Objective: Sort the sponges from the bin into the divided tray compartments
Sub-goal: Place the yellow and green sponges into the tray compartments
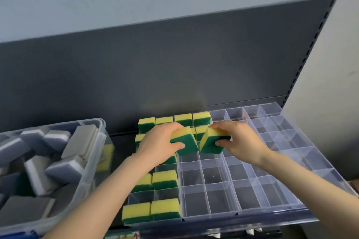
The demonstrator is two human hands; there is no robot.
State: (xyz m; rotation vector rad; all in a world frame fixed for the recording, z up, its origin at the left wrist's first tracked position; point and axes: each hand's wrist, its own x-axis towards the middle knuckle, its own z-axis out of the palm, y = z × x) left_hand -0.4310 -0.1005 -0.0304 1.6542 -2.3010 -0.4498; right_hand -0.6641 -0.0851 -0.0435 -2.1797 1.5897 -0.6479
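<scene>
Gripped one sponge (187,142) in left fingers (174,126), another sponge (209,144) in right fingers (220,126), over the tray's (252,212) middle. Had roughly a dozen left cells filled; left most cells bare, grey sponges (64,169) in bin (102,128).

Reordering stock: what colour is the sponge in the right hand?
The sponge is yellow with a green scouring side; head view.

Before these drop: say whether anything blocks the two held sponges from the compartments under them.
Nothing visible does. The left sponge and the right sponge hang over empty compartments of the tray.
</scene>
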